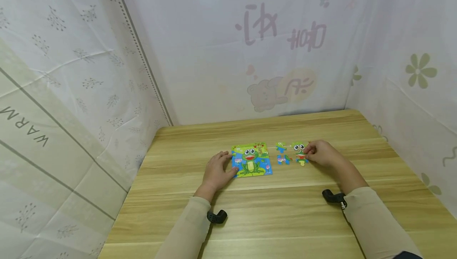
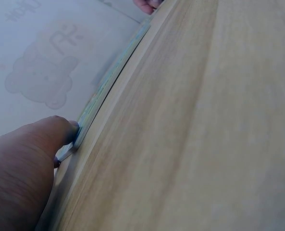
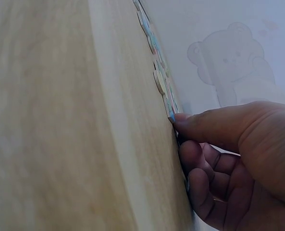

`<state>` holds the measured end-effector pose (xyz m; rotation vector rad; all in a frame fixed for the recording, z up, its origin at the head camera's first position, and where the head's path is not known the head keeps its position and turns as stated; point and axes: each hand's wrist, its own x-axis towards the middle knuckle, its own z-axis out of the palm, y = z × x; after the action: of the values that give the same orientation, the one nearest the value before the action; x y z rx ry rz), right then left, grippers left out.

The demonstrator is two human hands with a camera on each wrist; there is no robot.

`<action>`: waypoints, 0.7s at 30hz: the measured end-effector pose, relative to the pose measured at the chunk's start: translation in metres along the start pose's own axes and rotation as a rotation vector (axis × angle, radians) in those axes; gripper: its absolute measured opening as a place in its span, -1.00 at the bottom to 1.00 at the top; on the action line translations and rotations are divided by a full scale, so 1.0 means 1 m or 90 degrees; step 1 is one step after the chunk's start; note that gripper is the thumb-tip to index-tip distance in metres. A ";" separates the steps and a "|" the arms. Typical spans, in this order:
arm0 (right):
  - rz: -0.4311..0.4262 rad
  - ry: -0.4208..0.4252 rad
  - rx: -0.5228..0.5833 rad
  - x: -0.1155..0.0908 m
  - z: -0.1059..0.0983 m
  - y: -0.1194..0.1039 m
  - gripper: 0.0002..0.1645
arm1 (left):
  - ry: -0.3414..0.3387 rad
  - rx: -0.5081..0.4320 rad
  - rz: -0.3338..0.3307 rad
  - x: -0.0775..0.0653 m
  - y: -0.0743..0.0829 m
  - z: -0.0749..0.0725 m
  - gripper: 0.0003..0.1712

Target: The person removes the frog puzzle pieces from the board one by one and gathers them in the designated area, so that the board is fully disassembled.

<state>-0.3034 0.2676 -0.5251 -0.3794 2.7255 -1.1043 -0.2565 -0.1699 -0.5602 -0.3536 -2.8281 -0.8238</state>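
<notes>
- My left hand (image 1: 216,170) rests flat, fingers relaxed, against the frog board (image 1: 252,160) edge.
- My right hand (image 1: 322,152) pinches the frog piece (image 1: 299,152); fingertips partly hidden.
- Loose pieces (image 1: 283,154) lie between on the counter (image 1: 278,215).

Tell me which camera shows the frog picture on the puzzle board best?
The head view: it looks down on the frog puzzle board, so the green frog shows whole, with the left hand at its edge. The left wrist view catches only the board's thin edge. In the right wrist view I cannot tell it apart.
</notes>
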 end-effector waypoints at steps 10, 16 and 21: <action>0.011 0.001 0.000 -0.003 -0.003 -0.004 -0.82 | -0.010 0.009 -0.005 0.001 0.000 0.000 -0.31; 0.007 0.012 -0.008 -0.004 -0.005 -0.007 -0.83 | -0.002 0.012 0.006 0.001 0.000 0.000 -0.33; 0.007 0.021 -0.003 -0.004 -0.003 -0.014 -0.81 | -0.003 0.012 0.008 0.002 0.000 0.000 -0.33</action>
<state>-0.2978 0.2615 -0.5128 -0.3498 2.7565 -1.1113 -0.2581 -0.1701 -0.5600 -0.3696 -2.8328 -0.7937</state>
